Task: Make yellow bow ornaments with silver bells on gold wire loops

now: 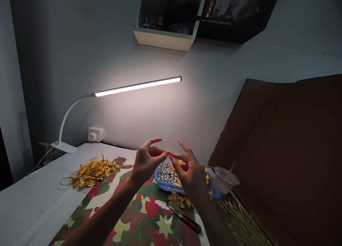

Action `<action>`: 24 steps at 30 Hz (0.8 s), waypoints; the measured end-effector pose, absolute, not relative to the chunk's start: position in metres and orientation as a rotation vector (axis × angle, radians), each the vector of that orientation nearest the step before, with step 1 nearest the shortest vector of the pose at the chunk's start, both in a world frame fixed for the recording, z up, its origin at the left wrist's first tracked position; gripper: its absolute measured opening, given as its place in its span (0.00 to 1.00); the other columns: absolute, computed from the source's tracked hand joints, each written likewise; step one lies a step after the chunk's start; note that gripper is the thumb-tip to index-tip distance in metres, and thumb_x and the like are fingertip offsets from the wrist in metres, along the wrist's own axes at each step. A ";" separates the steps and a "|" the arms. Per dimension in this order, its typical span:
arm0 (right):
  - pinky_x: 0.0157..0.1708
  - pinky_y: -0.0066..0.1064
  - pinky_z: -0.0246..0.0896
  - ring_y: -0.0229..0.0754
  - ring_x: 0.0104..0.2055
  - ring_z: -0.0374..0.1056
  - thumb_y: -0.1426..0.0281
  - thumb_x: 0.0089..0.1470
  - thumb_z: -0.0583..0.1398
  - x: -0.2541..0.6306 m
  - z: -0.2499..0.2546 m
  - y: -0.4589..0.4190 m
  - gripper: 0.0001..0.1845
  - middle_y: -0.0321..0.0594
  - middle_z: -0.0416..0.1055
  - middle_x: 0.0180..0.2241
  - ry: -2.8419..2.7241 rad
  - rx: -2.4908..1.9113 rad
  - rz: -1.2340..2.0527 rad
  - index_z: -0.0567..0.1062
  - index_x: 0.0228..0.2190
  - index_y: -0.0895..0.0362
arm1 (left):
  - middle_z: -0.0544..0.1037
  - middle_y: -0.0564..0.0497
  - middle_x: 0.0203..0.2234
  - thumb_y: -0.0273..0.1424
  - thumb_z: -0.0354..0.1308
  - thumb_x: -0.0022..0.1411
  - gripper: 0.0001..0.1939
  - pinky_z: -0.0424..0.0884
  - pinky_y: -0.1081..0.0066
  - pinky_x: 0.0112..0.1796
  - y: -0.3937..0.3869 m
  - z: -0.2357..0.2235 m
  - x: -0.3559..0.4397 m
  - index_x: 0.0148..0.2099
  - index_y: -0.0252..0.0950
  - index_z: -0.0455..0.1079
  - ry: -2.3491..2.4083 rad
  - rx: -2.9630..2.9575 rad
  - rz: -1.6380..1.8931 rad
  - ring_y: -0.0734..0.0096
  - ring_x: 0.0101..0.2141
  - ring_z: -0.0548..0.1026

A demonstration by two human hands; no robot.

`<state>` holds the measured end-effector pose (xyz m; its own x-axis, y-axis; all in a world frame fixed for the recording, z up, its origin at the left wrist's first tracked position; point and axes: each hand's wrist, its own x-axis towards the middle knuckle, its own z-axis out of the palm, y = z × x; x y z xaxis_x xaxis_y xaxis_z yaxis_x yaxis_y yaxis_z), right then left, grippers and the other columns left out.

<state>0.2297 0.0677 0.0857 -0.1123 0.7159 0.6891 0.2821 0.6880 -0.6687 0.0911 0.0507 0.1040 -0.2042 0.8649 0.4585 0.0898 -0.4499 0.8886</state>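
My left hand (146,162) and right hand (188,171) are up over the blue basket (160,183), fingers (161,152) pinched tip to tip, can't tell on what.

Whatever the left hand (146,163) and right hand (189,171) pinch is too small to tell; both partly hide a blue basket (160,182); a shelf (162,39) runs off the top.

A basket (215,192) of metal beads (165,174) is set on a patterned sheet (149,217) on the counter (34,178). A pile of ribbon bows (92,173) is laid to its left, a plastic cup (226,180) to its right, and pliers (185,219) in front. A desk lamp (62,139) is clamped behind, at the left.
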 end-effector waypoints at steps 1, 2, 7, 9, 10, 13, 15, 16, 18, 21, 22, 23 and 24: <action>0.13 0.26 0.54 0.32 0.13 0.55 0.60 0.55 0.58 0.230 0.086 0.068 0.28 0.46 0.81 0.35 -1.675 -0.811 0.448 0.65 0.55 0.58 | 0.83 0.44 0.30 0.33 0.64 0.50 0.26 0.76 0.66 0.37 0.050 0.104 0.091 0.51 0.29 0.67 1.137 1.478 1.698 0.60 0.34 0.81; 0.12 0.26 0.53 0.32 0.12 0.54 0.60 0.55 0.58 0.230 0.085 0.069 0.28 0.45 0.81 0.34 -1.663 -0.806 0.444 0.66 0.54 0.58 | 0.83 0.44 0.30 0.32 0.64 0.50 0.26 0.76 0.66 0.37 0.049 0.105 0.092 0.51 0.29 0.67 1.138 1.484 1.684 0.60 0.34 0.81; 0.13 0.25 0.50 0.31 0.12 0.51 0.63 0.53 0.59 0.231 0.083 0.071 0.21 0.38 0.80 0.32 -1.691 -0.804 0.322 0.70 0.48 0.55 | 0.83 0.45 0.28 0.29 0.63 0.49 0.24 0.75 0.65 0.36 0.044 0.109 0.094 0.50 0.30 0.69 1.212 1.535 1.651 0.59 0.32 0.81; 0.15 0.26 0.51 0.33 0.13 0.54 0.64 0.53 0.58 0.231 0.081 0.071 0.18 0.37 0.80 0.31 -1.719 -0.828 0.242 0.71 0.46 0.54 | 0.83 0.46 0.28 0.28 0.63 0.48 0.23 0.74 0.65 0.35 0.042 0.110 0.095 0.49 0.30 0.69 1.252 1.560 1.648 0.58 0.32 0.81; 0.16 0.26 0.51 0.33 0.14 0.55 0.64 0.53 0.58 0.231 0.081 0.072 0.17 0.37 0.80 0.31 -1.727 -0.839 0.217 0.71 0.45 0.54 | 0.83 0.46 0.28 0.28 0.62 0.48 0.23 0.74 0.65 0.35 0.042 0.110 0.096 0.49 0.31 0.69 1.269 1.572 1.646 0.58 0.32 0.81; 0.17 0.27 0.51 0.35 0.14 0.57 0.63 0.52 0.58 0.230 0.080 0.073 0.14 0.36 0.79 0.28 -1.724 -0.852 0.213 0.71 0.42 0.54 | 0.83 0.47 0.27 0.27 0.62 0.48 0.22 0.73 0.64 0.36 0.041 0.110 0.096 0.48 0.31 0.70 1.309 1.593 1.642 0.58 0.31 0.80; 0.16 0.27 0.51 0.35 0.14 0.57 0.63 0.52 0.59 0.231 0.079 0.074 0.13 0.35 0.79 0.27 -1.720 -0.845 0.239 0.71 0.39 0.54 | 0.83 0.47 0.26 0.27 0.62 0.48 0.22 0.73 0.64 0.36 0.041 0.110 0.096 0.48 0.31 0.70 1.316 1.592 1.637 0.58 0.31 0.80; 0.16 0.26 0.51 0.35 0.14 0.57 0.62 0.52 0.59 0.231 0.080 0.075 0.12 0.35 0.79 0.26 -1.715 -0.841 0.252 0.71 0.38 0.54 | 0.83 0.47 0.26 0.27 0.62 0.48 0.22 0.73 0.64 0.36 0.042 0.110 0.095 0.48 0.31 0.70 1.311 1.588 1.633 0.58 0.31 0.80; 0.15 0.26 0.52 0.34 0.14 0.56 0.63 0.52 0.60 0.231 0.080 0.075 0.10 0.35 0.78 0.27 -1.701 -0.831 0.285 0.71 0.36 0.54 | 0.83 0.45 0.27 0.29 0.63 0.48 0.22 0.73 0.63 0.35 0.044 0.109 0.095 0.48 0.30 0.69 1.286 1.574 1.621 0.57 0.31 0.80; 0.15 0.25 0.52 0.31 0.13 0.54 0.64 0.51 0.61 0.231 0.082 0.075 0.09 0.35 0.77 0.27 -1.669 -0.817 0.343 0.69 0.34 0.54 | 0.83 0.43 0.28 0.31 0.64 0.48 0.24 0.74 0.63 0.35 0.047 0.107 0.093 0.49 0.29 0.69 1.234 1.546 1.606 0.56 0.31 0.81; 0.14 0.25 0.52 0.31 0.12 0.53 0.64 0.50 0.61 0.230 0.082 0.075 0.09 0.35 0.77 0.27 -1.652 -0.813 0.363 0.69 0.33 0.54 | 0.83 0.43 0.28 0.31 0.64 0.48 0.24 0.74 0.63 0.35 0.048 0.106 0.092 0.49 0.29 0.69 1.217 1.536 1.605 0.56 0.32 0.81; 0.14 0.25 0.52 0.30 0.12 0.52 0.64 0.50 0.61 0.230 0.083 0.074 0.09 0.36 0.77 0.27 -1.633 -0.808 0.385 0.69 0.33 0.54 | 0.83 0.42 0.29 0.32 0.64 0.48 0.25 0.74 0.63 0.35 0.049 0.105 0.092 0.49 0.29 0.68 1.200 1.526 1.605 0.56 0.32 0.81; 0.13 0.24 0.51 0.30 0.12 0.52 0.63 0.50 0.61 0.229 0.083 0.074 0.10 0.36 0.77 0.27 -1.613 -0.803 0.411 0.69 0.33 0.55 | 0.83 0.42 0.29 0.32 0.64 0.48 0.25 0.74 0.64 0.35 0.050 0.105 0.091 0.49 0.29 0.68 1.183 1.515 1.606 0.57 0.32 0.81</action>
<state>0.2294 0.0739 0.0830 -0.0329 0.6968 0.7165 0.2691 0.6966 -0.6651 0.0915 0.0495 0.1050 -0.1444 0.8964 0.4190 0.1344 -0.4018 0.9058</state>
